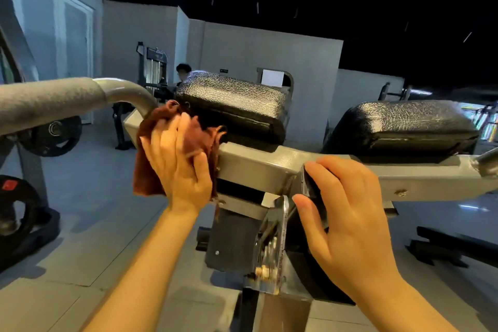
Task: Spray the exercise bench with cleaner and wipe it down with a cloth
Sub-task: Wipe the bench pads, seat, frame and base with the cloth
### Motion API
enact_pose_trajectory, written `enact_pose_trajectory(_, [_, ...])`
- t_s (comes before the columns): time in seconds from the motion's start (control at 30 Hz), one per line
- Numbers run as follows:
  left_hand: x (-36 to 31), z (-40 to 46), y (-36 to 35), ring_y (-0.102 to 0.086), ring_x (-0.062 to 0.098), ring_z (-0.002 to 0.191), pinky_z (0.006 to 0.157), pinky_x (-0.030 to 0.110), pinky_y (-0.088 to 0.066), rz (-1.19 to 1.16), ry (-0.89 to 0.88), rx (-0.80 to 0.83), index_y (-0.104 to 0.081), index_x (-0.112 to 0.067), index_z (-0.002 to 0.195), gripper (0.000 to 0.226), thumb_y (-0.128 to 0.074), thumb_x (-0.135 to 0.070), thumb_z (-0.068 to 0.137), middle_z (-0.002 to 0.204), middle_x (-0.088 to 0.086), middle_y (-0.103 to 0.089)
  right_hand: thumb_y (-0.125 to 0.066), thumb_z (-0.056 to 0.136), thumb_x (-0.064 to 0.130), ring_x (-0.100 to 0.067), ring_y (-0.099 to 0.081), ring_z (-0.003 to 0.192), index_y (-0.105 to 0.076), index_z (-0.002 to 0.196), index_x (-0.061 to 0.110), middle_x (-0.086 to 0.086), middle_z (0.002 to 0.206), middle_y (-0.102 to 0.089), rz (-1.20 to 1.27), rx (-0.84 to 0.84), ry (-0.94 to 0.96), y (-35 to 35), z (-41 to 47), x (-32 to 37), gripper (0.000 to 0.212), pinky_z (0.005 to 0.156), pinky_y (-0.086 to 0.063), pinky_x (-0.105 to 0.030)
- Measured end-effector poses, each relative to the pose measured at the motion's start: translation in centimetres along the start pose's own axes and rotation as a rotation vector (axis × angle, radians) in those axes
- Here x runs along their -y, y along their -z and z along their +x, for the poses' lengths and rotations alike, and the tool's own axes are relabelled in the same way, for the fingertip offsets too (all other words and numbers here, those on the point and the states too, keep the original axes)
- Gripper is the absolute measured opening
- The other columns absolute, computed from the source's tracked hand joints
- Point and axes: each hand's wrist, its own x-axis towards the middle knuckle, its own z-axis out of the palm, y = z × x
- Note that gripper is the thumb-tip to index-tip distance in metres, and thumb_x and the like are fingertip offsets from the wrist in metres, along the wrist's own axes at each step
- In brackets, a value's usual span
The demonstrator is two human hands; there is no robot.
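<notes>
At far left we see black weight plates (58, 133) racked on a neighbouring machine, and above them a grey foam-sleeved handle bar (48, 101) curving toward the bench. Next comes our left hand (179, 159), its fingers straight and slightly spread, flattening a reddish-brown cloth (151, 170) against the left end of the grey steel crossbeam (258, 163), just below the near corner of the left black pad (231, 102); we judge the open palm spreads pressure so the cloth covers more surface per stroke. The cloth hangs loose below the palm and bunches above the fingertips, touching the pad's edge. At centre, the adjustment bracket (277, 245) with its bolts descends from the beam. Our right hand (350, 213) rests on a small black part (312, 188) at the beam's middle, fingers loosely bent over it and thumb alongside, probably bracing the frame while the other hand wipes. Further right sits the right black pad (404, 121), untouched. No spray bottle is in view, so we judge wiping is under way.
</notes>
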Motion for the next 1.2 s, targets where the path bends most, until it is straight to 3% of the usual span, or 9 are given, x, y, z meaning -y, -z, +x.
enact_pose_trajectory(0.07, [-0.6,0.0,-0.6,-0.021,0.033,0.14,0.115,0.064,-0.007,-0.005,0.057,-0.04,-0.028,-0.019,0.146,0.055,-0.018,-0.05,0.102,0.145,0.007,-0.029,-0.039,0.101,0.042,-0.026,-0.047,0.114,-0.049,0.125,0.013,-0.005,0.124,-0.051,0.011,0.008,-0.003,0.0,0.0,-0.1,0.039,0.107,-0.023,-0.016])
enact_pose_trajectory(0.13, [-2.2,-0.7,-0.8,-0.017,0.028,0.143,0.118,0.055,0.0,0.024,0.016,-0.002,-0.028,-0.027,0.147,0.051,-0.017,-0.047,0.102,0.144,0.009,-0.031,-0.039,0.101,0.042,-0.027,-0.047,0.114,-0.049,0.125,0.012,-0.007,0.123,-0.053,0.025,0.011,-0.004,0.0,0.0,-0.1,0.039,0.106,-0.025,-0.019])
enact_pose_trajectory(0.27, [-5.2,-1.8,-0.7,-0.028,0.022,0.135,0.119,0.045,0.002,0.059,-0.352,0.247,-0.046,-0.023,0.133,0.048,-0.018,-0.047,0.103,0.138,0.001,-0.042,-0.042,0.1,0.039,-0.03,-0.051,0.112,-0.053,0.124,0.009,-0.011,0.121,-0.057,0.032,0.014,-0.003,0.1,-0.1,-0.1,0.039,0.105,-0.028,-0.021])
enact_pose_trajectory(0.53, [-5.2,2.1,1.4,-0.05,0.017,0.124,0.105,0.036,-0.025,-0.071,-0.621,0.487,-0.061,-0.021,0.13,0.047,-0.027,-0.04,0.103,0.135,-0.003,-0.058,-0.042,0.1,0.039,-0.03,-0.05,0.115,-0.05,0.127,0.011,-0.01,0.124,-0.056,0.01,0.032,-0.017,0.1,-0.1,0.0,0.039,0.106,-0.027,-0.021])
enact_pose_trajectory(0.63, [-3.3,2.7,2.4,-0.053,0.02,0.118,0.103,0.035,-0.026,-0.052,-0.589,0.464,-0.064,-0.019,0.125,0.044,-0.031,-0.038,0.103,0.13,-0.002,-0.06,-0.04,0.1,0.04,-0.029,-0.049,0.116,-0.049,0.128,0.012,-0.009,0.125,-0.054,0.013,0.041,-0.007,0.3,-0.2,-0.1,0.04,0.107,-0.026,-0.021])
enact_pose_trajectory(0.77, [-0.5,2.7,4.6,-0.053,0.024,0.117,0.1,0.036,-0.025,0.07,-0.381,0.372,-0.063,-0.02,0.124,0.041,-0.031,-0.035,0.103,0.125,0.002,-0.063,-0.04,0.1,0.042,-0.025,-0.046,0.119,-0.049,0.128,0.015,-0.005,0.127,-0.052,0.034,0.016,-0.027,0.1,-0.3,-0.1,0.041,0.109,-0.024,-0.018])
enact_pose_trajectory(0.9, [-4.6,2.2,3.7,-0.05,0.018,0.11,0.096,0.036,-0.027,-0.061,-0.209,0.328,-0.054,-0.027,0.121,0.028,-0.04,-0.026,0.096,0.112,0.0,-0.066,-0.036,0.101,0.046,-0.02,-0.045,0.119,-0.057,0.125,0.011,-0.007,0.125,-0.055,0.1,-0.01,-0.075,0.3,-0.1,0.0,0.047,0.108,-0.024,-0.013])
enact_pose_trajectory(1.03, [-10.3,1.2,2.0,-0.047,0.009,0.105,0.094,0.032,-0.025,-0.238,-0.133,0.427,-0.06,-0.028,0.111,0.027,-0.039,-0.024,0.094,0.107,-0.01,-0.063,-0.033,0.103,0.044,-0.02,-0.047,0.119,-0.061,0.126,0.008,-0.008,0.127,-0.056,0.135,-0.008,-0.09,0.4,-0.2,0.2,0.051,0.107,-0.027,-0.016])
enact_pose_trajectory(1.2, [-11.1,1.8,1.9,-0.044,0.008,0.102,0.088,0.027,-0.021,-0.221,-0.124,0.51,-0.067,-0.02,0.104,0.034,-0.035,-0.027,0.095,0.106,-0.014,-0.06,-0.032,0.103,0.044,-0.019,-0.047,0.119,-0.061,0.126,0.009,-0.007,0.127,-0.056,0.151,-0.013,-0.089,0.5,-0.2,0.0,0.05,0.107,-0.028,-0.017])
